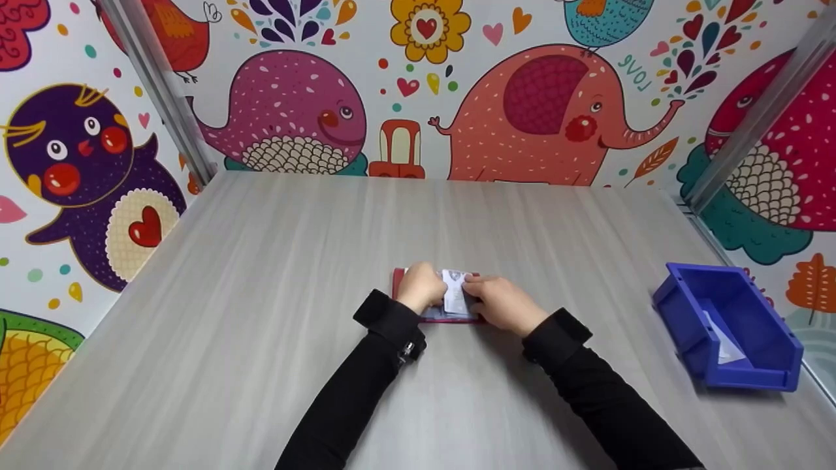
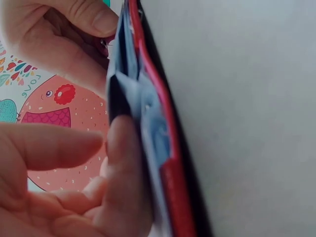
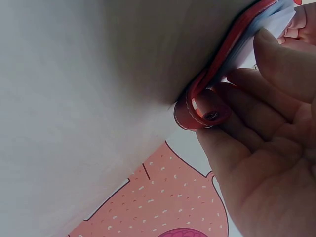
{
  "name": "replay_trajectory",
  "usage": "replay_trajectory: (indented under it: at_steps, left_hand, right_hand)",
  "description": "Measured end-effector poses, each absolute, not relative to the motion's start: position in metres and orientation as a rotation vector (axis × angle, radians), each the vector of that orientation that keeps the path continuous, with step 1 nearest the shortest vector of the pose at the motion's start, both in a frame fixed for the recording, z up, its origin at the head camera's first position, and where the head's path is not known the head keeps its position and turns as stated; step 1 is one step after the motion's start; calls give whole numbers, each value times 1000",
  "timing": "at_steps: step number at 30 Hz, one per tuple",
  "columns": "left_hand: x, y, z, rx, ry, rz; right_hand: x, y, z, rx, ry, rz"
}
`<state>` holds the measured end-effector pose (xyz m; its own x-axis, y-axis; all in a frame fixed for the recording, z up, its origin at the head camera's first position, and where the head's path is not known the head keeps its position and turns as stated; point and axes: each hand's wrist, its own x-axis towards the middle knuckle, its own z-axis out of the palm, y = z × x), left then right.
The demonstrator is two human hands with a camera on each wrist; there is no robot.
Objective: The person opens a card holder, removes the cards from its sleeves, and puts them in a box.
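Note:
A red card holder [image 1: 397, 279] with bluish clear sleeves lies on the table before me, and a white printed slip [image 1: 456, 294] shows on top of it between my hands. My left hand [image 1: 421, 286] bends over its left part. In the left wrist view, one finger [image 2: 123, 163] of that hand is at the opening of the sleeves [image 2: 153, 113]. My right hand [image 1: 506, 303] holds the right side. In the right wrist view its thumb [image 3: 274, 54] lies on the sleeves, with fingers beside a red strap [image 3: 187, 113] that carries a metal snap [image 3: 211, 116].
To the right stands a blue plastic bin [image 1: 692, 326] with a white paper piece [image 1: 725, 343] inside. The pale wood-grain table [image 1: 261, 261] meets patterned walls [image 1: 418, 91] with metal posts [image 1: 160, 85] at the back corners.

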<state>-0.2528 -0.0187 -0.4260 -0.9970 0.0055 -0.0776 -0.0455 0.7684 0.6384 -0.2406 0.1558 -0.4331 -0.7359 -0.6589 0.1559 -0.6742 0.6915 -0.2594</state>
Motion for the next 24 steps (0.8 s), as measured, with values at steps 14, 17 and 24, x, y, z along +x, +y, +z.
replay_trajectory:
  at_steps: [14, 17, 24]
  left_hand:
    - [-253, -19, -426, -38, 2896, 997]
    - [-253, -19, -425, -51, 2893, 996]
    - [-253, -20, -427, -58, 2896, 1045]
  right_hand:
    - [-240, 157, -432, 1168, -2819, 445]
    - [-240, 157, -431, 1153, -2859, 439]
    - [-240, 157, -430, 1128, -2898, 434]
